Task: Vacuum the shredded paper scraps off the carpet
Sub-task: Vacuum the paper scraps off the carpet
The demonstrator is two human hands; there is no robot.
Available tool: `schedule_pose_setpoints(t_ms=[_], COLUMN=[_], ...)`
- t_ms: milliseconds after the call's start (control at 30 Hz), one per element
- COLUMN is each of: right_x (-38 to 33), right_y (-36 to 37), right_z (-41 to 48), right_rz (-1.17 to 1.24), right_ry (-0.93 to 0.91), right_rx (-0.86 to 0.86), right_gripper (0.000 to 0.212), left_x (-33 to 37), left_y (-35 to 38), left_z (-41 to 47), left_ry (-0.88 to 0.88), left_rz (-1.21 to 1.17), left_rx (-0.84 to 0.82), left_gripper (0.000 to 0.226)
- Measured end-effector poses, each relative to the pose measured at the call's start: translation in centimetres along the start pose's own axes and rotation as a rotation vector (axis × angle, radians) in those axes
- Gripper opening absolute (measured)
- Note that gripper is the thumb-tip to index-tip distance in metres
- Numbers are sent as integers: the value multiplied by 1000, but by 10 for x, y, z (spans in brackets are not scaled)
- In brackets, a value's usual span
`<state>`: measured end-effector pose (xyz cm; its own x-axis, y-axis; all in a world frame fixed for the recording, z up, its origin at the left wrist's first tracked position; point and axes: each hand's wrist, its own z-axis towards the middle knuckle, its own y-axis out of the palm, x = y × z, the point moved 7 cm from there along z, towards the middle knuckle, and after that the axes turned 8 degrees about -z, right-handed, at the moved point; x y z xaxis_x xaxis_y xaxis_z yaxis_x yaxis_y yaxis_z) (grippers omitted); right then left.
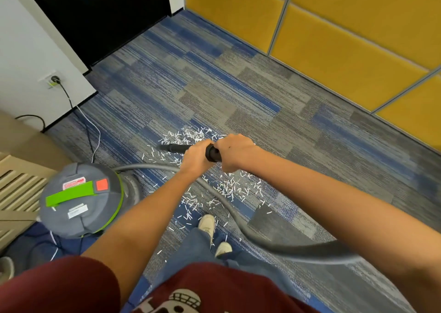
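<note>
White shredded paper scraps (pixel 229 188) lie scattered over the blue and grey carpet (pixel 214 86), from in front of my feet out past my hands. My left hand (pixel 195 157) grips the black vacuum nozzle tube (pixel 175 148), whose tip points left among the scraps. My right hand (pixel 236 151) holds the tube's thicker black rear end (pixel 212 153). A grey hose (pixel 262 238) loops from there behind my arms to the grey and green vacuum canister (pixel 81 198) at my left.
The vacuum's cord (pixel 69 100) runs to a wall socket (pixel 53 80) at the left. A beige slatted unit (pixel 16 188) stands beside the canister. Yellow padded wall panels (pixel 346 38) line the right side. A dark doorway (pixel 102 14) is ahead.
</note>
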<state>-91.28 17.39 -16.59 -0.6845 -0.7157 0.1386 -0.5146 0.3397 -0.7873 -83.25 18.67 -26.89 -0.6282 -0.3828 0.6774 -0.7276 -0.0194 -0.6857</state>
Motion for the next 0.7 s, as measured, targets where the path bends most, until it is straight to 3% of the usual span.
schedule_pose_setpoints(t_ms=[333, 700], right_x=[-28, -30], right_y=[-16, 22], right_z=[-8, -23], right_rz=[-59, 49], right_ry=[-115, -177], right_rx=[94, 19], right_gripper=[38, 34], left_x=[-15, -30], left_y=[-23, 7], left_z=[-6, -28], left_ry=[22, -64], left_rz=[-65, 6], left_rx=[113, 19], left_gripper=[17, 14])
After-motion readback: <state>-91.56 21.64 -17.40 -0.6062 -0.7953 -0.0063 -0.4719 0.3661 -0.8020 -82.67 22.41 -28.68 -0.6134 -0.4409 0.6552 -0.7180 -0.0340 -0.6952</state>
